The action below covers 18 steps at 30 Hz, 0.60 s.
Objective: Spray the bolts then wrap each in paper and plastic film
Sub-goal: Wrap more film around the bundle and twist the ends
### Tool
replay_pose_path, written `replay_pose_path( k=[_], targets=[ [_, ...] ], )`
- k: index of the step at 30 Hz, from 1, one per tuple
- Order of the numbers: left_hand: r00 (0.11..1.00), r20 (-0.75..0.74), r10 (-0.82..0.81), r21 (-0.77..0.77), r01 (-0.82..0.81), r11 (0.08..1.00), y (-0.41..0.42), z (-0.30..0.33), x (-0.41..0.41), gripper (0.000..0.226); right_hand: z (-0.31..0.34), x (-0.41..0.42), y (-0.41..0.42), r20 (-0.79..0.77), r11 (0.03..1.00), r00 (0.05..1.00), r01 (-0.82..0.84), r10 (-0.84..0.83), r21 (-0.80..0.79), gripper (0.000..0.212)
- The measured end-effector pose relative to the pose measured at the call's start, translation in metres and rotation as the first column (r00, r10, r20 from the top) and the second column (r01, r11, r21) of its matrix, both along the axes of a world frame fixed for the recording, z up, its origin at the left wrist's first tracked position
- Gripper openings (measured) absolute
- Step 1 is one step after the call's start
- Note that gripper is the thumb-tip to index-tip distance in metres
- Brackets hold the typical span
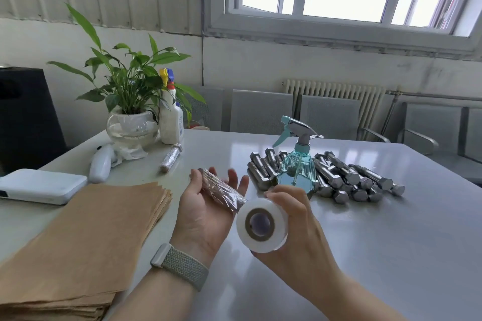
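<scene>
The left hand (206,206) lies palm up, fingers straight, carrying a bolt wrapped in brown paper and clear film (221,189). Just beside it the right hand (292,219) curls round a white roll of plastic film (262,225), its core facing the camera. Behind stand a teal spray bottle (296,164) among bare steel hex bolts (347,177) on the grey desk (391,242). A stack of brown paper sheets (86,240) lies left; another wrapped bolt (170,157) lies farther back.

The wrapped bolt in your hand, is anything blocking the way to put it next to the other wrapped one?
Nothing visible does. The wrapped bolt lies on the open left hand, and the finished bolt rests farther back on the table, with only bare tabletop between them.
</scene>
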<state>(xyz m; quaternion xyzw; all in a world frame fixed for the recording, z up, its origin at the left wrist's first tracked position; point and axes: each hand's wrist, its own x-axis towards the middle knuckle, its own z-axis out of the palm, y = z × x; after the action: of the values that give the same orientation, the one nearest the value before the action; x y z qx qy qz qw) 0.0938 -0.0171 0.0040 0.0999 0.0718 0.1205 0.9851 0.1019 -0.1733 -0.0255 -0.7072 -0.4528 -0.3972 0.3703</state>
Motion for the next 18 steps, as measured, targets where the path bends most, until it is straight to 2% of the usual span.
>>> replay_pose_path(
  k=[3, 4, 6, 9, 11, 13, 15, 16, 18],
  targets=[
    [0.999, 0.035, 0.023, -0.023, -0.022, 0.999, 0.002, 0.001, 0.001, 0.035, -0.003, 0.001, -0.002, -0.028, 0.999, 1.0, -0.009, 0.008, -0.038, 0.062],
    [0.999, 0.034, 0.035, -0.021, -0.034, 0.999, 0.002, 0.0, 0.002, 0.036, -0.003, 0.0, -0.003, -0.087, 0.999, 0.996, -0.032, 0.029, -0.029, 0.066],
    [0.997, 0.026, 0.075, 0.007, -0.076, 0.997, 0.003, -0.002, 0.004, 0.036, 0.001, -0.006, -0.001, -0.319, 0.998, 0.946, -0.042, 0.052, 0.037, 0.076],
    [0.99, 0.044, 0.133, 0.136, -0.138, 0.981, 0.003, -0.004, 0.008, 0.029, 0.006, -0.004, 0.0, -0.646, 0.982, 0.756, 0.025, 0.104, 0.188, 0.075],
    [0.981, 0.086, 0.175, 0.273, -0.192, 0.943, 0.001, -0.005, 0.009, 0.025, 0.006, 0.002, -0.001, -0.783, 0.941, 0.559, 0.015, 0.272, 0.337, 0.074],
    [0.96, 0.18, 0.216, 0.468, -0.277, 0.839, -0.003, -0.009, 0.01, 0.021, 0.01, 0.004, -0.002, -0.828, 0.905, 0.4, -0.005, 0.392, 0.426, 0.071],
    [0.935, 0.287, 0.208, 0.65, -0.35, 0.675, -0.006, -0.012, 0.008, 0.019, 0.013, 0.002, -0.002, -0.848, 0.888, 0.28, -0.037, 0.45, 0.459, 0.069],
    [0.925, 0.331, 0.187, 0.713, -0.375, 0.593, -0.007, -0.012, 0.007, 0.017, 0.015, 0.001, -0.003, -0.853, 0.878, 0.214, -0.052, 0.476, 0.476, 0.067],
    [0.909, 0.389, 0.151, 0.78, -0.412, 0.471, -0.007, -0.012, 0.004, 0.018, 0.015, 0.0, -0.006, -0.854, 0.857, 0.08, -0.086, 0.514, 0.508, 0.051]
  ],
)
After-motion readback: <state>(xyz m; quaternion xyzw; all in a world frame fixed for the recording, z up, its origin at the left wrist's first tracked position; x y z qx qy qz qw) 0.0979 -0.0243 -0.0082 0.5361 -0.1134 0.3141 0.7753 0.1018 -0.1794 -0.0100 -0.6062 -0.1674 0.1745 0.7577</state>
